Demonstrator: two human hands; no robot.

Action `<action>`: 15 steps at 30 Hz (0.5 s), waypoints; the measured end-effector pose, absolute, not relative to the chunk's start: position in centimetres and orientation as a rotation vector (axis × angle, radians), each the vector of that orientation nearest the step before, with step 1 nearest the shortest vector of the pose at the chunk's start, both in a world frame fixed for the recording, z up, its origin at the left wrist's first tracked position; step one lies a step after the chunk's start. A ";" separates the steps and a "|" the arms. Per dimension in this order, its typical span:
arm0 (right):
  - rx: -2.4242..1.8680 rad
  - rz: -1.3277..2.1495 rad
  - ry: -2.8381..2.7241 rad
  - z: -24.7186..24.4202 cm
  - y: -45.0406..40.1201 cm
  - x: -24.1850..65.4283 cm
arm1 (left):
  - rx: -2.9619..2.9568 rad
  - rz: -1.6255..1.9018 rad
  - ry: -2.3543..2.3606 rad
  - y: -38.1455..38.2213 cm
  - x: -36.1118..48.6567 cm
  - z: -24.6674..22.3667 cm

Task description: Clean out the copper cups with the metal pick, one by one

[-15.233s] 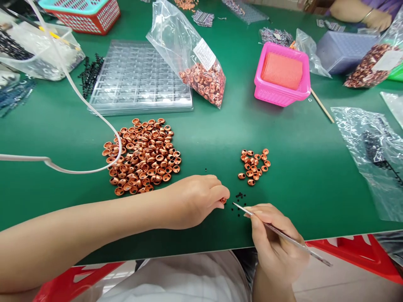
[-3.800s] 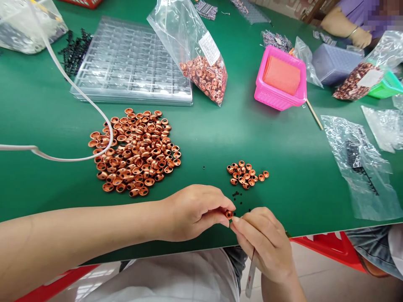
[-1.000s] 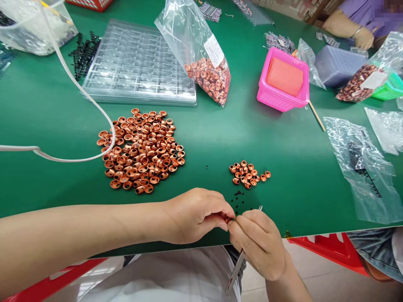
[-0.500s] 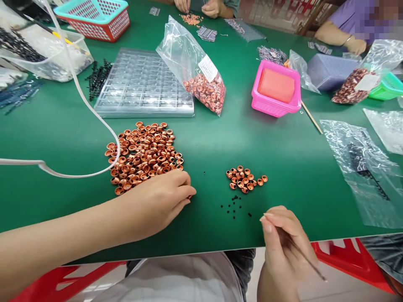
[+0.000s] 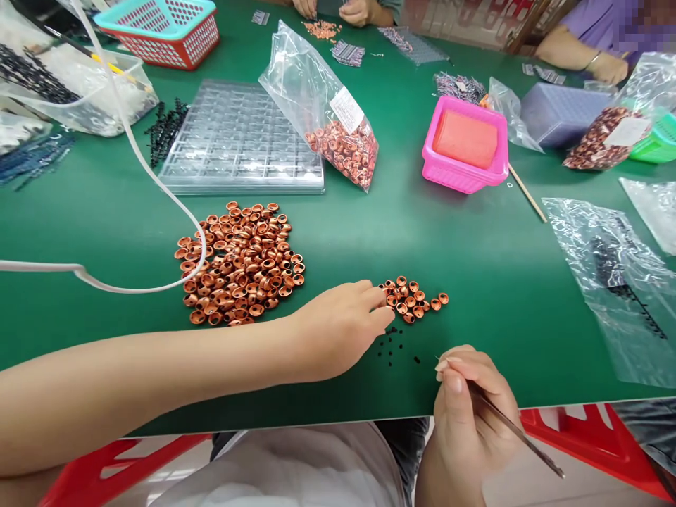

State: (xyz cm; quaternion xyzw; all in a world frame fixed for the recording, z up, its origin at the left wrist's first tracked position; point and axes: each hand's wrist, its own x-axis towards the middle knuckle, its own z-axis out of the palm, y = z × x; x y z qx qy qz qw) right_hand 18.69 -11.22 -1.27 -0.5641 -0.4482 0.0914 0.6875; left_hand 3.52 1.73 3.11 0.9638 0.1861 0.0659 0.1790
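My left hand (image 5: 338,327) reaches across the table, fingers pinched together at the left edge of a small group of copper-coloured, cup-shaped beads (image 5: 415,299). What lies between its fingertips, if anything, is hidden. My right hand (image 5: 475,408) is closed around a thin dark rod-like tool (image 5: 520,426), whose far end sticks out to the lower right; its working tip is too small to make out. Several tiny black pieces (image 5: 389,345) are scattered between the hands. Further left lies a large heap of the same copper beads (image 5: 240,267).
A white cable (image 5: 153,183) loops over the heap. Behind it are clear plastic trays (image 5: 211,141) and a bag of copper beads (image 5: 346,151). A pink basket (image 5: 465,176), a wooden stick (image 5: 528,193) and a clear bag (image 5: 596,282) lie right. Other people's hands (image 5: 356,10) work opposite.
My left hand has moved right, from the large heap's edge to the small group of beads. My right hand stays nearly in place, still gripping the dark tool.
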 end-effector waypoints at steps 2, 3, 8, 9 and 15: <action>-1.247 0.207 -0.997 -1.2 -11.2 18.6 | 2.747 0.186 0.514 2.1 4.4 2.3; -1.238 0.216 -0.990 -1.1 -11.2 18.6 | 2.756 0.182 0.511 2.2 4.7 2.1; -1.232 0.280 -0.947 -1.1 -11.2 18.7 | 2.734 0.118 0.561 2.3 4.7 2.3; -1.224 0.303 -0.948 -1.1 -11.2 18.9 | 2.723 0.093 0.576 2.1 4.5 2.4; -1.172 0.417 -0.982 -1.3 -11.1 20.0 | 2.652 0.036 0.604 1.4 3.1 2.7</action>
